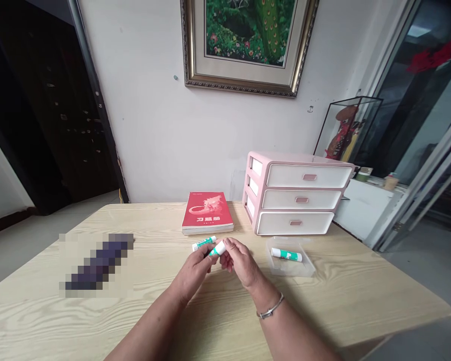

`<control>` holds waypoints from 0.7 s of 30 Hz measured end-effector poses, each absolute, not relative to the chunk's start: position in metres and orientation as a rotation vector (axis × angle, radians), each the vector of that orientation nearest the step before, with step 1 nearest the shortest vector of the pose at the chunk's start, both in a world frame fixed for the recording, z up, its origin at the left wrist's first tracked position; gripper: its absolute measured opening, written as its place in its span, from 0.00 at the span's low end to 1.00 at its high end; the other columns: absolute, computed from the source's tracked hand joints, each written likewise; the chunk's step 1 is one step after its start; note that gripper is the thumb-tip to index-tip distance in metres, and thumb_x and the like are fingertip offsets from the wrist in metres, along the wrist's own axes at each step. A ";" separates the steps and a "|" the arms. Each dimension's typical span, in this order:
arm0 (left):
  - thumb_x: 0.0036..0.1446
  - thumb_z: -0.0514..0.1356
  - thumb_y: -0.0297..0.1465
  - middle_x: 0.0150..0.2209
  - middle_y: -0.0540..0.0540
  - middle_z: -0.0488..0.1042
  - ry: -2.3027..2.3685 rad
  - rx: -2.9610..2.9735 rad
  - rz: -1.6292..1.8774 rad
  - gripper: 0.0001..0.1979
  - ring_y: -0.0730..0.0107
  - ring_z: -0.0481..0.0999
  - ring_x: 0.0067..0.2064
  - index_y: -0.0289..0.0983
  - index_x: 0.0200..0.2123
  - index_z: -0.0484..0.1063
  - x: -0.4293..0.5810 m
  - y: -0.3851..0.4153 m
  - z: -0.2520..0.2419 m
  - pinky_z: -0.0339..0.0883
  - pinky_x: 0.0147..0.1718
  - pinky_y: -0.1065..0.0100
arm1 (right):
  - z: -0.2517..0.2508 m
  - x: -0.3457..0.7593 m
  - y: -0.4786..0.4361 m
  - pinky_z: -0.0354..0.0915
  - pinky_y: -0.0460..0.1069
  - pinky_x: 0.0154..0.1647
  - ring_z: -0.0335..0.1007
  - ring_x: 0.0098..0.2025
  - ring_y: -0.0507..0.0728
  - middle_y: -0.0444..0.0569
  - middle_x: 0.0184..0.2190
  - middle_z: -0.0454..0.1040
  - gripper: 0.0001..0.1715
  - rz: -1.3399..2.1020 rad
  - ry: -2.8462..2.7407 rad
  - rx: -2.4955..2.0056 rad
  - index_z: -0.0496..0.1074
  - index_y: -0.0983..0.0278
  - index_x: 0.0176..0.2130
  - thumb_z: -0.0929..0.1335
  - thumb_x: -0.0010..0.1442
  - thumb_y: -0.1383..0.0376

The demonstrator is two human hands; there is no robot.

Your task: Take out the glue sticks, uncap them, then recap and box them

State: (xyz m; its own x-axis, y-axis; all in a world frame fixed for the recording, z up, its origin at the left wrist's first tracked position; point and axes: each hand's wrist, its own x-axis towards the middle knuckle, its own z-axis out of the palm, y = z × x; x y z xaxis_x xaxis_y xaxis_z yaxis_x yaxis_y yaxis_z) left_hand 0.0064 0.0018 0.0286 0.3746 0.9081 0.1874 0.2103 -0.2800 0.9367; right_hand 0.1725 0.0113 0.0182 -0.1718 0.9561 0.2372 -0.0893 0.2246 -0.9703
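Observation:
Over the middle of the table, my left hand (194,268) is closed around the green body of a glue stick (217,249). My right hand (241,261) pinches the white end of that same glue stick, which is tilted up to the right. Part of its body is hidden by my fingers. Just behind my left hand, a second green and white glue stick (204,243) lies on the table. To the right, a third glue stick (286,254) rests in a clear plastic tray (291,271).
A red book (206,210) lies behind my hands. A pink and white drawer unit (300,198), its drawers closed, stands at the back right. On the left of the wooden table (143,281) is a dark pixelated object (99,263). A framed picture (244,82) hangs on the wall.

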 end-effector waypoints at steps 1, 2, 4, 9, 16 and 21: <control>0.62 0.51 0.38 0.33 0.48 0.71 0.973 1.651 0.953 0.12 0.70 0.67 0.31 0.37 0.38 0.69 0.006 0.001 0.031 0.61 0.29 0.70 | 0.019 0.172 0.010 0.55 0.43 0.18 0.66 0.23 0.50 0.43 0.23 0.70 0.26 1.219 -1.398 -0.849 0.73 0.67 0.47 0.62 0.65 0.50; 0.62 0.50 0.38 0.32 0.48 0.70 0.958 1.593 0.946 0.12 0.71 0.65 0.30 0.37 0.36 0.68 0.005 0.000 0.033 0.61 0.28 0.70 | 0.020 0.171 0.009 0.56 0.42 0.19 0.67 0.25 0.50 0.44 0.24 0.71 0.23 1.245 -1.407 -0.813 0.72 0.67 0.50 0.63 0.65 0.53; 0.62 0.49 0.38 0.31 0.49 0.69 0.933 1.520 0.952 0.13 0.71 0.65 0.29 0.37 0.33 0.67 0.005 -0.002 0.035 0.61 0.28 0.70 | 0.020 0.168 0.007 0.59 0.43 0.22 0.69 0.27 0.51 0.43 0.27 0.71 0.23 1.291 -1.426 -0.747 0.69 0.65 0.54 0.67 0.61 0.59; 0.63 0.45 0.48 0.23 0.51 0.64 0.980 1.413 0.969 0.23 0.72 0.61 0.24 0.37 0.29 0.65 0.009 -0.004 0.035 0.59 0.24 0.70 | 0.019 0.154 0.004 0.72 0.52 0.30 0.73 0.27 0.54 0.43 0.32 0.72 0.17 1.303 -1.564 -0.638 0.68 0.62 0.49 0.68 0.61 0.60; 0.60 0.50 0.54 0.24 0.51 0.62 0.970 1.363 1.003 0.27 0.74 0.59 0.24 0.35 0.28 0.66 0.010 0.000 0.026 0.56 0.21 0.72 | 0.019 0.150 -0.008 0.73 0.50 0.35 0.69 0.36 0.54 0.46 0.37 0.68 0.04 0.740 -1.746 -0.872 0.74 0.61 0.36 0.72 0.59 0.63; 0.62 0.49 0.52 0.22 0.53 0.58 0.912 1.310 1.041 0.25 0.74 0.58 0.23 0.37 0.26 0.63 0.012 0.000 0.015 0.56 0.21 0.72 | 0.013 0.146 -0.014 0.73 0.45 0.23 0.70 0.35 0.53 0.47 0.42 0.63 0.06 0.806 -1.663 -0.861 0.75 0.61 0.38 0.72 0.58 0.64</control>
